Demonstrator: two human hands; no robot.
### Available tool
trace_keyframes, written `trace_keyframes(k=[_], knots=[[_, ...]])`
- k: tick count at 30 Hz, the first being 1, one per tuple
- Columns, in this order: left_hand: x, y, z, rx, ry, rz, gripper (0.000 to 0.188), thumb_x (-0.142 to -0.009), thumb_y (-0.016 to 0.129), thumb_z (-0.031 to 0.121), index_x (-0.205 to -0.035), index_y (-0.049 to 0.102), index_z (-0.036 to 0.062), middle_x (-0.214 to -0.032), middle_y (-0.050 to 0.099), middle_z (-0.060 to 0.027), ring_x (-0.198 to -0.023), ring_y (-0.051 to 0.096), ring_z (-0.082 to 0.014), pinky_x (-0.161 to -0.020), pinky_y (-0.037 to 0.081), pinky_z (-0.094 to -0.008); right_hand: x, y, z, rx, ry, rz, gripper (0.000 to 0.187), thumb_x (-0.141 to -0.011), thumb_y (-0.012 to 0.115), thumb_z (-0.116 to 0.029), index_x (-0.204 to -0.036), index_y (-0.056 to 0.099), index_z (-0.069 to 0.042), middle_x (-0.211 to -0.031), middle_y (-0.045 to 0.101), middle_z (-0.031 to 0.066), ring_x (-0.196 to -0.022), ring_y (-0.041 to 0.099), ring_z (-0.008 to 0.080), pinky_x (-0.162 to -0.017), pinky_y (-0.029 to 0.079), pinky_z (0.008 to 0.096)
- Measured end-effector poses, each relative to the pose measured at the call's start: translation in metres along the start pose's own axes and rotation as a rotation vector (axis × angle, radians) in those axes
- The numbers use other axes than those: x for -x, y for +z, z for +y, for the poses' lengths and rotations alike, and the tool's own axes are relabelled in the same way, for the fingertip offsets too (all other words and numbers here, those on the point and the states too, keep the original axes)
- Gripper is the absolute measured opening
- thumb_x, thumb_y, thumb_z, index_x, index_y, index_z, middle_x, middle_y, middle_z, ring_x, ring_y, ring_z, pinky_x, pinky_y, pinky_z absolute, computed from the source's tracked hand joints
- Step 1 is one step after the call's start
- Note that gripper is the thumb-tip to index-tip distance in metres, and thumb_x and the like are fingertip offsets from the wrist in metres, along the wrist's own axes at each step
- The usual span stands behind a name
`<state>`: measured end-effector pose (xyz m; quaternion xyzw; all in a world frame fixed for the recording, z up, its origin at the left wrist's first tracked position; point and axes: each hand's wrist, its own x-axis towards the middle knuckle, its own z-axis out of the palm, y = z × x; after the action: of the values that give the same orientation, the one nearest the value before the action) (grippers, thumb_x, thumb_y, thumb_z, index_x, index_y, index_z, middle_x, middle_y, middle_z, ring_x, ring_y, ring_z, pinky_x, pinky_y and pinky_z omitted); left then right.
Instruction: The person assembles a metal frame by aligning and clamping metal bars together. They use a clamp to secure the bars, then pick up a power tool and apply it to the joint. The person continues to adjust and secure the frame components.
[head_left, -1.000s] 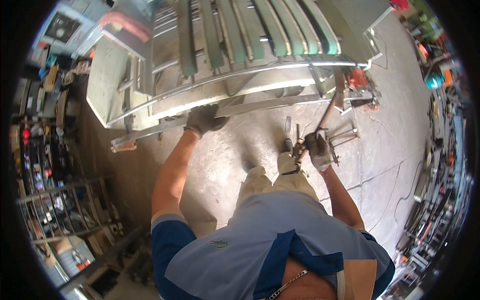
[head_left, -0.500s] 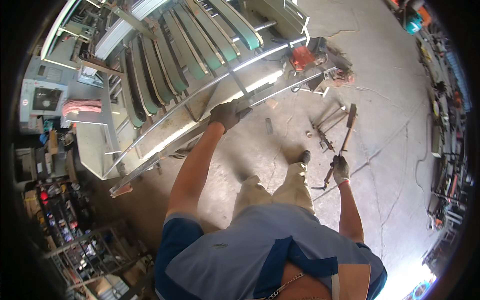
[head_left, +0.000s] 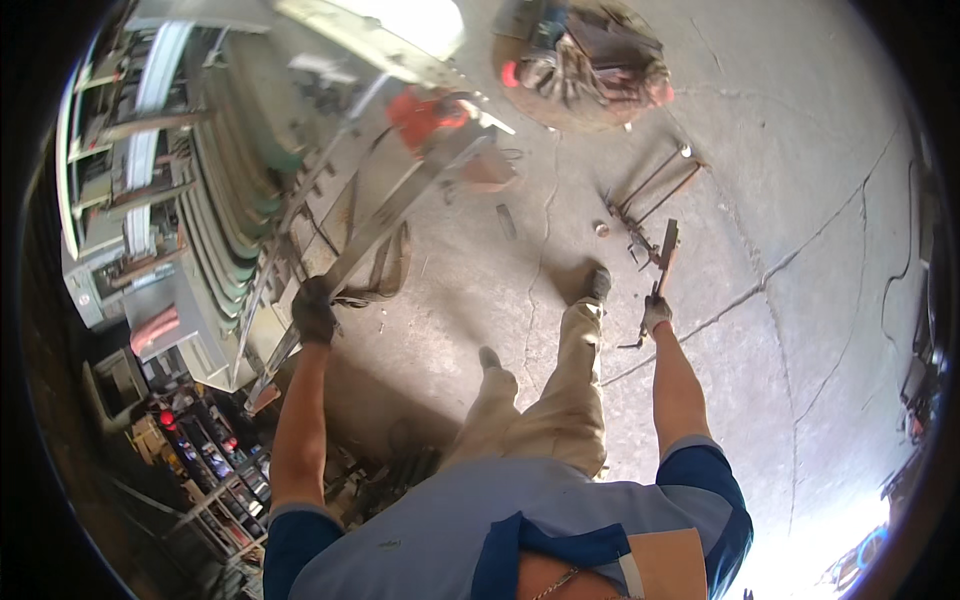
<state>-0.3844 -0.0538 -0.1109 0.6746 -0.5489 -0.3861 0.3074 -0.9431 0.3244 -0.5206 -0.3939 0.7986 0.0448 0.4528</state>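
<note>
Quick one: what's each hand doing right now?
Left hand: on the long metal bar; can't tell whether its fingers close around it.
Right hand: closed, holding a long, narrow tool.

- Left forearm [head_left: 302,440] is pointing ahead from the shirt's [head_left: 430,520] left side.
- Left hand [head_left: 316,310], darkly gloved, is lying beyond that side; its grip is hard to tell.
- Right forearm [head_left: 678,385] is pointing ahead from the shirt's right side.
- Right hand [head_left: 656,314], gloved, is clenching beyond it.
</note>
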Motion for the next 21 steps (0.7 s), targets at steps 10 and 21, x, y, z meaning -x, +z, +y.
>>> trace_keyframes(k=[10, 21], knots=[[0.021, 0.002, 0.042, -0.632, 0.146, 0.117, 0.037, -0.104, 0.049, 0.032, -0.098, 0.066, 0.0000, -0.075, 0.060, -0.0014, -0.072, 0.055, -0.0131, -0.066, 0.046, -0.0327, -0.126, -0.010, 0.117, -0.465, 0.454, 0.067, 0.046, -0.098, 0.045, -0.043, -0.113, 0.065, -0.004, -0.102, 0.064, 0.0157, -0.092, 0.059, 0.0309, -0.074, 0.047, 0.0425], [0.011, 0.013, 0.046, -1.062, 0.190, 0.026, 0.035, -0.101, 0.048, 0.031, -0.080, 0.060, 0.0064, -0.072, 0.062, -0.0132, -0.068, 0.062, -0.0314, -0.063, 0.048, -0.0419, -0.105, -0.045, 0.138, -0.753, 0.805, 0.057, 0.052, -0.097, 0.048, -0.055, -0.112, 0.063, -0.007, -0.077, 0.064, 0.0143, -0.060, 0.059, 0.0305, -0.051, 0.047, 0.0465]])
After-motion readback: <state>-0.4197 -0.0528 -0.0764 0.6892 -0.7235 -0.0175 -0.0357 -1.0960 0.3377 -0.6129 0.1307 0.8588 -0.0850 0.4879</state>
